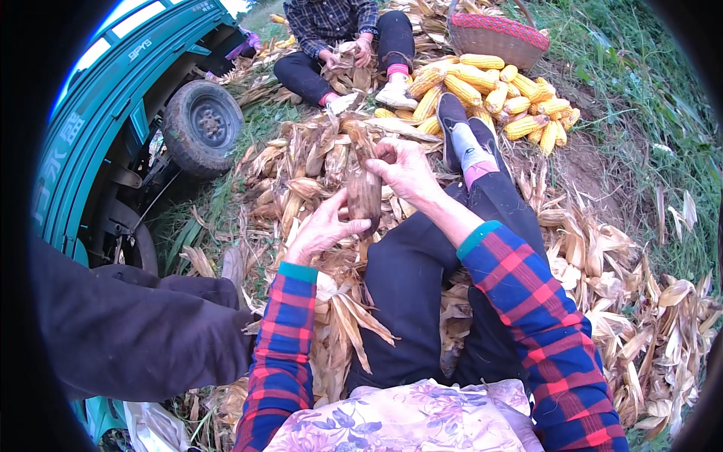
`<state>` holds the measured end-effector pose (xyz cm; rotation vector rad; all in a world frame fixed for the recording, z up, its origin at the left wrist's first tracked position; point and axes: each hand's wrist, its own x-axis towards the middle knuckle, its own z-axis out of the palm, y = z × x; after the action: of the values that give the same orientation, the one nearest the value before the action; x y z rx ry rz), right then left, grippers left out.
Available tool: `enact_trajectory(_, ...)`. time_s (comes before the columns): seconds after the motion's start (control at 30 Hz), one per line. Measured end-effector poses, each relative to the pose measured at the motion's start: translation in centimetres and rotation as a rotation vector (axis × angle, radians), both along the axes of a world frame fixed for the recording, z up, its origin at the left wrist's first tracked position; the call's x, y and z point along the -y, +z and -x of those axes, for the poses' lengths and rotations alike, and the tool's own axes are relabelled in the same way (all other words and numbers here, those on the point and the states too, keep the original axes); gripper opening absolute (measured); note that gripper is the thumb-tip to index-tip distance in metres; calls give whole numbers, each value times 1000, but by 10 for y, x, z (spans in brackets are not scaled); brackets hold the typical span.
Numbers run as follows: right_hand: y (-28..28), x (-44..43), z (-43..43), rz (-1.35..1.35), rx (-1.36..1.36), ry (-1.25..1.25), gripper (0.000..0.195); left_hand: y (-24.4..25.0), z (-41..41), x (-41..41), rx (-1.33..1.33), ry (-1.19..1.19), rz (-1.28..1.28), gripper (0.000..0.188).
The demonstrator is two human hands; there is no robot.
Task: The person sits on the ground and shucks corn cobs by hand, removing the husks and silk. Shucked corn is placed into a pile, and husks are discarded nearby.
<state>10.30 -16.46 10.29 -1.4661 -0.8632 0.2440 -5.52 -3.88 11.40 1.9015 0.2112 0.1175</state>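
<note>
An ear of corn (363, 195) in its brown, dry husk stands nearly upright between my hands, above a heap of unhusked ears. My left hand (323, 227) holds its lower end, with the thumb across the front. At the upper part, my right hand (402, 169) pinches the husk between thumb and fingers. Below and behind it lies the heap of corn in husks (294, 164). Loose dry husks (347, 316) spread beside my left forearm and along my leg.
Beyond my shoes (451, 127) lies a pile of bare yellow corn ears (497, 93), with a wicker basket (497, 39) behind. Another person's hands (353, 53) hold husks opposite me. A green truck (113, 107) with a wheel (204, 127) stands left; a person's dark-clad leg (152, 333) is close by.
</note>
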Motion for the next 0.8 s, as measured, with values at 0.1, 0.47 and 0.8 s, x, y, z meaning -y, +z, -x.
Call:
enact_trajectory(0.1,-12,-8,-4,35,19,-42,18,18,-19,0,166,128,-210,64)
enact_trajectory(0.47,-29,-20,-12,72,-11,56,11,23,-46,-26,183,49,-518,9)
enact_trajectory(0.8,-25,-20,8,63,114,-74,15,-7,-46,-15,256,310,-448,14)
